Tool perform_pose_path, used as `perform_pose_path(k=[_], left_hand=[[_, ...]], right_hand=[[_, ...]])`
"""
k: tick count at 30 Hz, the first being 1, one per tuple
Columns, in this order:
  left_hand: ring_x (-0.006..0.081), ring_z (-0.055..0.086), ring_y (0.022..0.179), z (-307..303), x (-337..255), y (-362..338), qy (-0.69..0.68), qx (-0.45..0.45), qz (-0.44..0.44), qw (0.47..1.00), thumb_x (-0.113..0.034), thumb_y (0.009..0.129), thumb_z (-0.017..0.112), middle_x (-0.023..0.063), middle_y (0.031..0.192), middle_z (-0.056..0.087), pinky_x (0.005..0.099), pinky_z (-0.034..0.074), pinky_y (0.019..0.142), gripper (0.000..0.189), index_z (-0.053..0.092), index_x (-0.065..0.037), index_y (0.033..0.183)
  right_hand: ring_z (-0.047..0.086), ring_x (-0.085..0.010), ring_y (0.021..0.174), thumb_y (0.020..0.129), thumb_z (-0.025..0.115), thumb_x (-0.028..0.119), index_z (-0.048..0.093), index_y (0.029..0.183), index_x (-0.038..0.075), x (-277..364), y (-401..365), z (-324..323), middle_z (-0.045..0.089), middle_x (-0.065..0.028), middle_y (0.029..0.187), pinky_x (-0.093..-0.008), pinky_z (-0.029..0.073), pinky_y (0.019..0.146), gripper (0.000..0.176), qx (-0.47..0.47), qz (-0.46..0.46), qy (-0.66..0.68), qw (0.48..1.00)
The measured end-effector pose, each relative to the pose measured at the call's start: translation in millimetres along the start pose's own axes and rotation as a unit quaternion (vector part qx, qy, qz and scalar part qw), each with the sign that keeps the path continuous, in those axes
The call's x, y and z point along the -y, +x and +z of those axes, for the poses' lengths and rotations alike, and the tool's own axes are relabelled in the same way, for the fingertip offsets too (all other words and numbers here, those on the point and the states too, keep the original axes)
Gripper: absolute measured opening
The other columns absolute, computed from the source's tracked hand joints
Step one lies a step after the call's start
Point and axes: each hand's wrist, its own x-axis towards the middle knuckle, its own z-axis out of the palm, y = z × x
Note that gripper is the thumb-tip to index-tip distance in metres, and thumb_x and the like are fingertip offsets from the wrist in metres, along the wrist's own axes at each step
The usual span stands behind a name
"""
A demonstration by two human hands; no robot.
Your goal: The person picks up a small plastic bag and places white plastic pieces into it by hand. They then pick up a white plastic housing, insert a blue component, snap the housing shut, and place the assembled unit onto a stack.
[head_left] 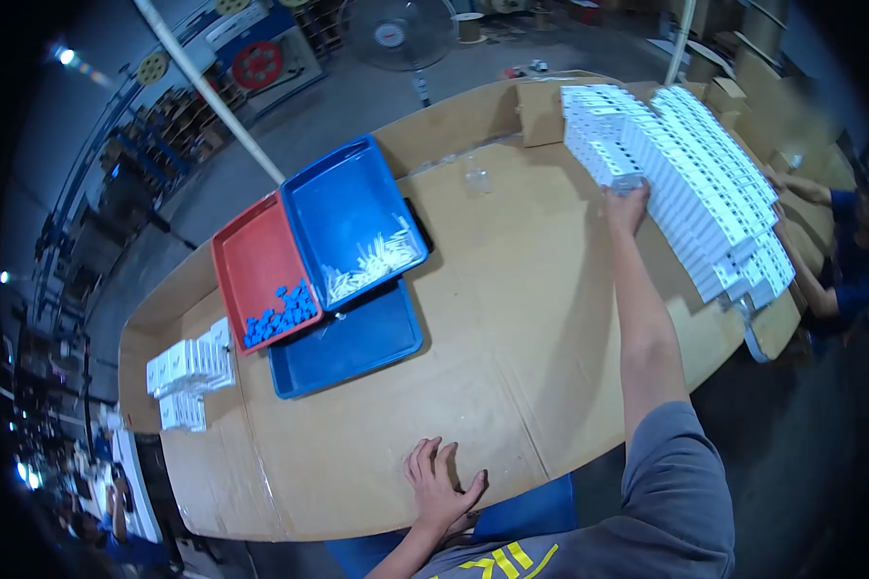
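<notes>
My right hand (628, 206) reaches far forward, its fingers closed round the near end of a short row of white boxes (610, 159) with small dark marks. Beside that row, a large stack of similar white boxes (697, 193) stands at the right of the cardboard-covered table (492, 338). Near the table's front edge, my left hand (441, 485) rests with fingers apart and slightly bent, holding nothing. A small clear plastic piece (477, 176) lies toward the back of the table.
At left, a red tray (259, 256) holds blue pieces (282, 317); a blue tray (343, 203) holds white sticks (375, 262). Another blue tray (357, 352) sits partly beneath them. White boxes (191, 367) stand further left. A co-worker's arm (806, 246) is beyond the right stack.
</notes>
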Motion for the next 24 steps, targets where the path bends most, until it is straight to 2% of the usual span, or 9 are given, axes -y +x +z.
perform_pose_path(k=[5, 6, 7, 9, 11, 16, 18, 20, 24], left_hand=[[0.0416, 0.041, 0.138, -4, 1, 3, -0.020, -0.008, -0.001, 1.000, -0.050, 0.079, 0.080, 0.0203, 0.140, 0.048, 0.0585, 0.029, 0.116, 0.073, 0.059, -0.006, 0.133], [0.0413, 0.040, 0.139, -4, 2, 1, -0.016, -0.007, -0.012, 1.000, -0.050, 0.080, 0.080, 0.0201, 0.141, 0.048, 0.0583, 0.029, 0.116, 0.073, 0.058, -0.006, 0.133], [0.0410, 0.040, 0.140, -6, 3, -1, -0.012, -0.004, -0.018, 1.000, -0.051, 0.080, 0.080, 0.0200, 0.141, 0.048, 0.0582, 0.029, 0.117, 0.073, 0.058, -0.006, 0.134], [0.0395, 0.038, 0.144, -8, 4, -2, -0.018, 0.006, -0.017, 1.000, -0.054, 0.083, 0.076, 0.0193, 0.143, 0.048, 0.0573, 0.027, 0.119, 0.074, 0.057, -0.007, 0.136], [0.0390, 0.037, 0.145, -10, 4, -4, -0.013, 0.001, -0.020, 1.000, -0.055, 0.085, 0.074, 0.0194, 0.143, 0.047, 0.0570, 0.027, 0.120, 0.074, 0.056, -0.007, 0.138], [0.0382, 0.035, 0.146, -7, 7, -9, -0.007, 0.002, -0.015, 1.000, -0.057, 0.087, 0.070, 0.0197, 0.146, 0.044, 0.0570, 0.025, 0.121, 0.075, 0.053, -0.007, 0.140], [0.0383, 0.035, 0.146, -5, 7, -11, -0.006, -0.001, -0.014, 1.000, -0.057, 0.087, 0.070, 0.0198, 0.146, 0.043, 0.0576, 0.026, 0.121, 0.075, 0.052, -0.007, 0.141], [0.0384, 0.035, 0.146, -4, 7, -12, -0.008, -0.011, -0.011, 1.000, -0.057, 0.087, 0.070, 0.0199, 0.146, 0.044, 0.0581, 0.026, 0.121, 0.075, 0.052, -0.007, 0.141], [0.0384, 0.035, 0.146, -4, 11, -15, -0.014, -0.021, -0.004, 1.000, -0.056, 0.088, 0.070, 0.0203, 0.146, 0.043, 0.0591, 0.028, 0.120, 0.074, 0.052, -0.008, 0.141]], right_hand=[[0.066, -0.0423, 0.112, 0.084, 0.080, 0.035, 0.070, 0.117, -0.002, -20, 10, 18, 0.071, -0.0250, 0.120, -0.0498, 0.052, 0.098, 0.051, 0.034, -0.038, -0.052, 0.997], [0.069, -0.0447, 0.102, 0.083, 0.083, 0.038, 0.075, 0.107, -0.005, -23, 18, 17, 0.075, -0.0246, 0.107, -0.0516, 0.054, 0.093, 0.049, 0.096, -0.038, -0.052, 0.993], [0.070, -0.0433, 0.098, 0.081, 0.085, 0.040, 0.075, 0.106, -0.004, -54, 30, 40, 0.076, -0.0233, 0.103, -0.0511, 0.055, 0.091, 0.052, 0.054, -0.090, -0.042, 0.994], [0.069, -0.0414, 0.102, 0.080, 0.086, 0.040, 0.075, 0.104, -0.006, -45, 36, 33, 0.075, -0.0242, 0.103, -0.0504, 0.053, 0.093, 0.054, 0.096, -0.078, -0.106, 0.987], [0.066, -0.0433, 0.105, 0.080, 0.086, 0.041, 0.074, 0.103, -0.007, -39, 35, 29, 0.075, -0.0249, 0.101, -0.0502, 0.052, 0.096, 0.055, 0.097, -0.090, -0.124, 0.984], [0.061, -0.0435, 0.117, 0.085, 0.081, 0.039, 0.066, 0.124, -0.008, -3, 4, -10, 0.068, -0.0275, 0.124, -0.0497, 0.049, 0.103, 0.063, 0.164, -0.043, -0.130, 0.977], [0.057, -0.0416, 0.125, 0.091, 0.076, 0.034, 0.061, 0.132, -0.006, -13, -21, -21, 0.061, -0.0265, 0.137, -0.0479, 0.046, 0.108, 0.059, 0.165, -0.115, -0.070, 0.977], [0.056, -0.0396, 0.128, 0.095, 0.070, 0.024, 0.061, 0.132, -0.004, 17, -73, -69, 0.061, -0.0232, 0.137, -0.0461, 0.044, 0.111, 0.048, 0.189, -0.154, -0.063, 0.968], [0.059, -0.0343, 0.126, 0.097, 0.064, 0.010, 0.061, 0.133, -0.003, 39, -189, -140, 0.063, -0.0205, 0.131, -0.0450, 0.044, 0.112, 0.038, 0.261, -0.231, 0.078, 0.934]])
